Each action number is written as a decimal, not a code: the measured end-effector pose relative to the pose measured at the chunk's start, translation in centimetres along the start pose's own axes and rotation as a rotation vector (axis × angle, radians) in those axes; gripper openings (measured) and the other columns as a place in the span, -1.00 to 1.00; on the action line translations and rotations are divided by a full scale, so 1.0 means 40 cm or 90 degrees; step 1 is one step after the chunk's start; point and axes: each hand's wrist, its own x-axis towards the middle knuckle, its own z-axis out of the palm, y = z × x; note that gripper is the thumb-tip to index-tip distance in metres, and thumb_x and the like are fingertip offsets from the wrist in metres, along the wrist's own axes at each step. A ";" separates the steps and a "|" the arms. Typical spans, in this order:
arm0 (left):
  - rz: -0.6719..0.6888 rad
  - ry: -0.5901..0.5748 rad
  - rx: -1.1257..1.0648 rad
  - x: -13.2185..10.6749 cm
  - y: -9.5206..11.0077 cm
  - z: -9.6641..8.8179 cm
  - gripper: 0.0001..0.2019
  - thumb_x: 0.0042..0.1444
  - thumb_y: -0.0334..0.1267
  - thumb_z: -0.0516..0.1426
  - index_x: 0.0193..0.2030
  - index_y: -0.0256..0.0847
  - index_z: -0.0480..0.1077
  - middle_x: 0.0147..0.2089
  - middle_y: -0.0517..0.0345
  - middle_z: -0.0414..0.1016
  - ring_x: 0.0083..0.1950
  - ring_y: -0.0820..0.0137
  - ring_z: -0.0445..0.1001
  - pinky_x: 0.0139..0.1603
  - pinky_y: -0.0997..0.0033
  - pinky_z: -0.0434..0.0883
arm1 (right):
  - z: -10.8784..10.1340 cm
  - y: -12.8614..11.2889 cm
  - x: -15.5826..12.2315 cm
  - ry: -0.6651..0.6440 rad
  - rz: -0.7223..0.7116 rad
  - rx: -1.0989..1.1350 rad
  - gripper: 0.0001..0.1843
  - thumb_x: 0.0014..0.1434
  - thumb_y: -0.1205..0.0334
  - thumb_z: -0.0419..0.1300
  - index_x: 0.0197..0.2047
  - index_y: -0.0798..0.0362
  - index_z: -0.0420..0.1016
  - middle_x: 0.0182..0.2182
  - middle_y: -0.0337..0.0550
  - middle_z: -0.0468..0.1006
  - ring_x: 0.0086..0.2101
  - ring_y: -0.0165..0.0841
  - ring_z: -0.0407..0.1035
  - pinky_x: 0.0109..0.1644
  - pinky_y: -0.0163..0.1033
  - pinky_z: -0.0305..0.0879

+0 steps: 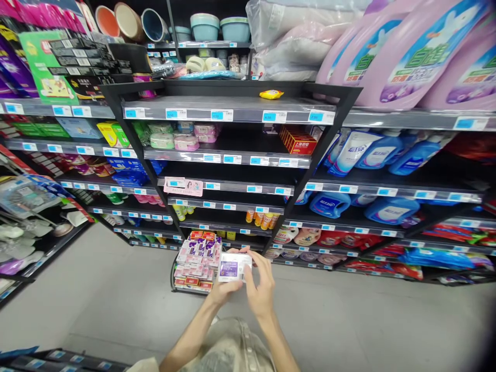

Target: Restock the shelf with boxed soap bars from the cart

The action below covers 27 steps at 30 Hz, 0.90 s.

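Both of my hands hold one small white package with a purple label [229, 269], its printed side facing up at me. My left hand [223, 292] grips its lower left side, the thumb along the bottom edge. On the right edge, my right hand [259, 284] has its thumb on the face and its fingers behind. What kind of product it is I cannot read. Just beyond and left of my hands, a low basket [172, 274] on the floor is piled with similar small boxes [199, 248] in pink, white, purple and red.
Ahead stands an end shelf [228, 103] with price tags. It bears a yellow packet [271, 94], soap packs [186, 142], a red carton [297, 140] and orange cans [265, 220]. Large pink detergent bottles [403, 57] stand at upper right, blue bottles [330, 204] below. Grey floor [349, 315] surrounds me.
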 end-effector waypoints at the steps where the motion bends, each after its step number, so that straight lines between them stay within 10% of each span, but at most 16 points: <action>1: 0.001 0.001 0.000 0.001 -0.002 -0.002 -0.24 -0.05 -0.20 0.50 0.31 -0.03 0.38 0.47 -0.05 0.39 0.41 0.01 0.44 0.49 -0.11 0.33 | 0.001 0.002 0.001 -0.002 0.005 0.002 -0.67 0.47 0.21 0.18 0.22 -0.08 0.59 0.07 0.00 0.70 0.03 -0.11 0.54 0.07 0.04 0.51; 8: 0.032 -0.016 0.104 0.012 -0.011 -0.011 -0.26 0.01 -0.15 0.47 0.31 -0.04 0.29 0.47 -0.13 0.35 0.42 -0.06 0.43 0.45 -0.17 0.37 | 0.004 0.004 -0.001 -0.028 0.041 0.008 -0.65 0.47 0.18 0.16 0.24 -0.08 0.59 0.14 0.04 0.65 0.13 -0.09 0.52 0.20 0.10 0.51; 16: 0.271 0.037 0.610 0.036 -0.002 0.000 -0.47 0.23 -0.25 0.27 0.34 -0.01 0.42 0.38 -0.11 0.36 0.41 -0.01 0.38 0.44 -0.21 0.35 | 0.009 -0.009 -0.009 -0.111 0.034 0.051 -0.33 0.23 0.03 0.42 0.36 -0.06 0.44 0.36 0.16 0.42 0.33 0.08 0.37 0.35 0.27 0.43; 27: 0.507 -0.021 0.828 0.016 0.028 0.002 -0.28 0.22 -0.50 0.25 0.49 0.02 0.29 0.36 -0.17 0.42 0.34 0.09 0.48 0.25 0.02 0.54 | -0.003 0.008 -0.014 0.122 0.224 0.250 -0.62 0.44 -0.02 0.21 0.16 0.05 0.53 -0.08 0.04 0.76 -0.04 -0.08 0.64 0.10 0.07 0.48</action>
